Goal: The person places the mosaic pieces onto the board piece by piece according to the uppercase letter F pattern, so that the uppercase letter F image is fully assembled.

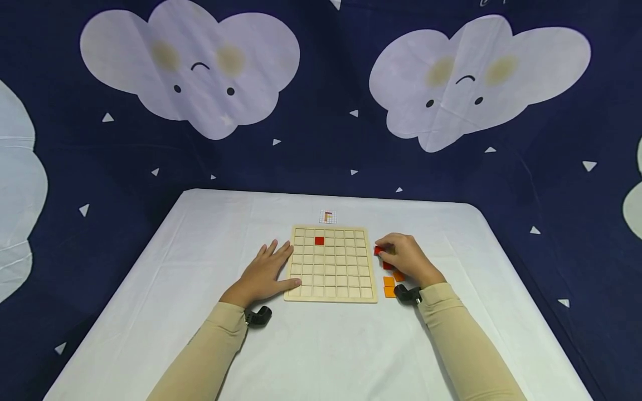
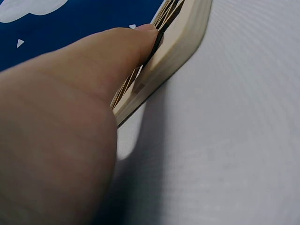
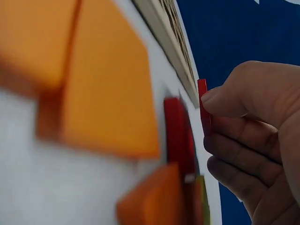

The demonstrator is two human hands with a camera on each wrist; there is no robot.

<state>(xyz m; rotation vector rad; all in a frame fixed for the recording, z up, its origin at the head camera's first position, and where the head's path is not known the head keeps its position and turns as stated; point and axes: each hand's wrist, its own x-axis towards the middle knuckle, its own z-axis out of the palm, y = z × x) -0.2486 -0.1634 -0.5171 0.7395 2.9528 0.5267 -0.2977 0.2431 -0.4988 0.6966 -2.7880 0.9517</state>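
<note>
A wooden grid board (image 1: 331, 299) lies flat on the white table. My left hand (image 1: 261, 278) rests at its left side, fingers spread, with the thumb over the near left rim. One red square tile (image 1: 319, 241) sits in a cell of the second row from the far edge. Just off the board's right side, my right hand (image 1: 407, 257) pinches another red tile (image 3: 204, 112) between thumb and fingers. Below that hand lie a red tile (image 1: 388, 265) and several orange tiles (image 1: 389, 292). A yellow-green piece (image 3: 204, 197) shows partly in the right wrist view.
A small card (image 1: 328, 216) printed with a coloured grid pattern lies beyond the board's far edge. White cloth covers the table (image 1: 225, 223). Behind it hangs a dark blue curtain (image 1: 321, 156) with clouds and triangles.
</note>
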